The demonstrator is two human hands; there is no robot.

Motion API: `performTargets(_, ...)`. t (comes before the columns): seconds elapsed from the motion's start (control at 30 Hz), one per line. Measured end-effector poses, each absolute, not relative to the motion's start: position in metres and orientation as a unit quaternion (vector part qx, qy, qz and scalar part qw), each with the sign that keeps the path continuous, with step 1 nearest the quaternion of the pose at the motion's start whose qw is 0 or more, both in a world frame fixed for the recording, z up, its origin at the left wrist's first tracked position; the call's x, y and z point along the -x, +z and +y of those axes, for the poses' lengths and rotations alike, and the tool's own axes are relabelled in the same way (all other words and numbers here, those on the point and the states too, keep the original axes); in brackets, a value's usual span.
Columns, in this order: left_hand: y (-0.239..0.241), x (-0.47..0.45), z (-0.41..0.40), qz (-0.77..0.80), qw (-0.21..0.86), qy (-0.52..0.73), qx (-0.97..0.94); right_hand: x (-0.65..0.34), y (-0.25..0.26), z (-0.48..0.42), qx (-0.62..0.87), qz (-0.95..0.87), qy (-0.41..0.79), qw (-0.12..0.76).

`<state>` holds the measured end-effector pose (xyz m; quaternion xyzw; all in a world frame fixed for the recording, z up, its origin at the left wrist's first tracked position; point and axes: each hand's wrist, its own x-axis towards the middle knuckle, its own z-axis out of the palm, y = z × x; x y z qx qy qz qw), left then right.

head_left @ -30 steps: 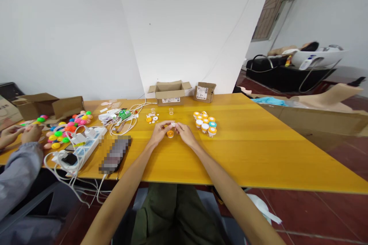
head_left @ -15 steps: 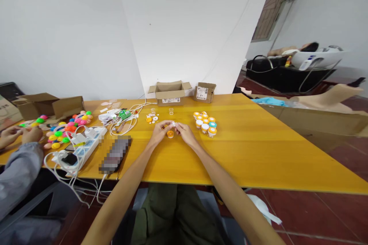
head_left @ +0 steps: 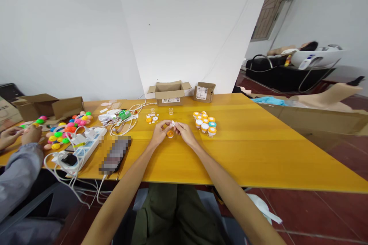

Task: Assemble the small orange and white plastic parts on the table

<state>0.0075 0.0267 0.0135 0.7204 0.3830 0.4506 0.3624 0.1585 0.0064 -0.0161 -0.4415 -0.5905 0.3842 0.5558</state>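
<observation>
My left hand (head_left: 159, 132) and my right hand (head_left: 184, 132) meet over the yellow table (head_left: 258, 149), fingertips pinched together on a small white part (head_left: 173, 124). Just below the fingers an orange cap (head_left: 170, 134) lies on the table. A cluster of small orange and white pots (head_left: 205, 123) stands to the right of my right hand. Loose white and orange small parts (head_left: 151, 118) and a tiny clear cup (head_left: 171, 111) lie just beyond my hands.
Two open cardboard boxes (head_left: 170, 92) (head_left: 204, 92) stand at the wall. To the left lie cables, a white power strip (head_left: 83, 146), a phone (head_left: 115, 154) and bright plastic balls (head_left: 61, 130). Another person's hands (head_left: 20, 135) and grey sleeve work at the far left.
My hands stay pinched on the white part with only slight finger shifts. The other person's hands at the left move a little.
</observation>
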Motion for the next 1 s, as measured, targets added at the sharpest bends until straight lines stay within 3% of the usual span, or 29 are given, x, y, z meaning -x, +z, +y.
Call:
performTargets(0.2, 0.01, -0.006, 0.029, 0.388, 0.327, 0.466, -0.725, -0.159, -0.014, 0.004, 0.452, -0.601, 0.369, 0.546)
performTargets(0.57, -0.012, 0.002, 0.048, 0.438, 0.252, 0.49, -0.71, -0.17, -0.03, 0.009, 0.616, -0.589, 0.13, 0.506)
performTargets(0.73, -0.018, 0.004, 0.051, 0.465, 0.257, 0.461, -0.71, -0.166, -0.03, 0.008, 0.649, -0.606, 0.107, 0.447)
performTargets(1.0, -0.018, 0.003, 0.051, 0.482, 0.289, 0.451, -0.693, -0.164, -0.026, 0.005, 0.645, -0.621, 0.109, 0.432)
